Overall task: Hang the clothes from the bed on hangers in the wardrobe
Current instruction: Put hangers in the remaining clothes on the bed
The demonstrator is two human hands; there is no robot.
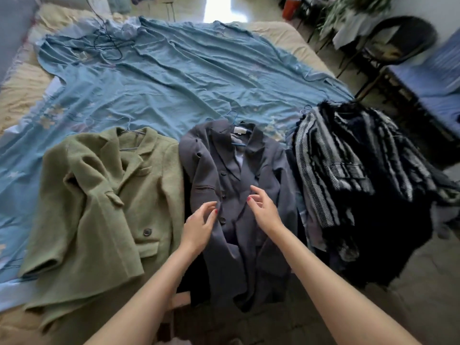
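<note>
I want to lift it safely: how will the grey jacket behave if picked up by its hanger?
The grey jacket is probably floppy: its cloth lies creased. It may slide off the blue hanger, since its front looks partly unbuttoned.

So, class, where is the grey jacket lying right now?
In the head view the grey jacket lies at the near edge of the bed, centre frame, between the green coat on its left and the striped garment on its right.
</note>
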